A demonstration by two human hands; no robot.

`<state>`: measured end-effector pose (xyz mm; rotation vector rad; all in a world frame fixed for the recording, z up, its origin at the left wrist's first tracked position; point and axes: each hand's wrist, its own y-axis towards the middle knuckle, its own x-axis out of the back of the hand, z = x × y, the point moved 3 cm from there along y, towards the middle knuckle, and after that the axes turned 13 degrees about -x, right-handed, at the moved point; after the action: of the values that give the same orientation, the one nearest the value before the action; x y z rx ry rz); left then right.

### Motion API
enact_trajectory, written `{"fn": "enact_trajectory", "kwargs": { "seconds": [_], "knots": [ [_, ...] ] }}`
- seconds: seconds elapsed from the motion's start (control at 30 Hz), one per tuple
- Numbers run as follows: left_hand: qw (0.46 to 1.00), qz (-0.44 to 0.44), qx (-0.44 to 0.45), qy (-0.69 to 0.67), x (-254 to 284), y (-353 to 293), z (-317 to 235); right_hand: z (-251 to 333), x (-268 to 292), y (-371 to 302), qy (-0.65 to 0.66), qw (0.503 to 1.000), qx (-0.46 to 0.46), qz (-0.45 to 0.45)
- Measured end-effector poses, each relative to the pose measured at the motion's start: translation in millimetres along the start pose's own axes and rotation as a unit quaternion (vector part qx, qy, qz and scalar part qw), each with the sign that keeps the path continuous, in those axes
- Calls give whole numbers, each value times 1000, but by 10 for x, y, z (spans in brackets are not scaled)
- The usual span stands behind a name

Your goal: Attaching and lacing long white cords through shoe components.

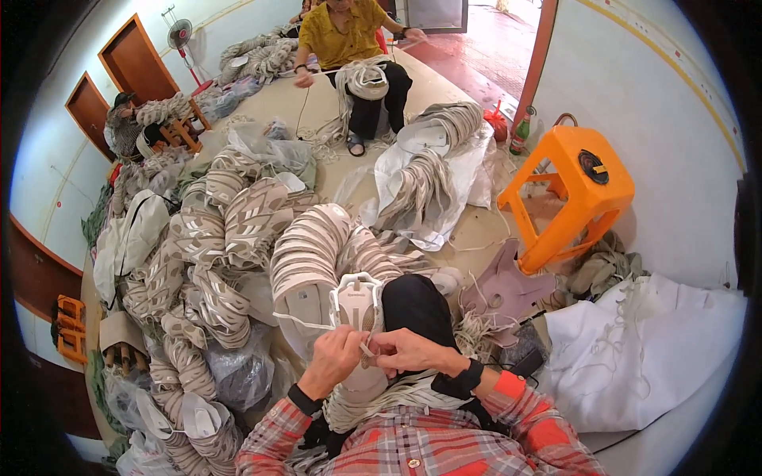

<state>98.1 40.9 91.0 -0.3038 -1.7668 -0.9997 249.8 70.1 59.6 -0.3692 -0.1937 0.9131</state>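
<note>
A beige-and-white shoe upper (356, 301) lies over my lap with its tongue pointing away from me. Close together at its near end, my left hand (333, 362) and my right hand (414, 351) pinch a pale flat shoelace (300, 321). One stretch of that lace runs out to the left past the upper. The fingers partly cover the eyelets. Across my lap, below the hands, lies a bundle of loose pale laces (397, 397). Just beyond the upper is a nested stack of similar shoe uppers (309, 250).
Piles of shoe uppers (198, 230) and plastic bags (240, 373) crowd the left side. On the right stand an orange stool (567, 163) and a white sack (635, 349). A green bottle (521, 132) is by the wall. Ahead, a person in a yellow shirt (343, 40) sits with laces.
</note>
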Motion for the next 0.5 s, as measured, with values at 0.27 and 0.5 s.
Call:
{"fn": "enact_trajectory", "kwargs": {
  "seconds": [0.27, 0.5],
  "knots": [
    [975, 51, 126, -178, -15, -117, 338, -123, 70, -208, 103, 984, -137, 54],
    [982, 172, 51, -67, -149, -138, 491, -195, 73, -141, -39, 988, -150, 8]
  ]
}}
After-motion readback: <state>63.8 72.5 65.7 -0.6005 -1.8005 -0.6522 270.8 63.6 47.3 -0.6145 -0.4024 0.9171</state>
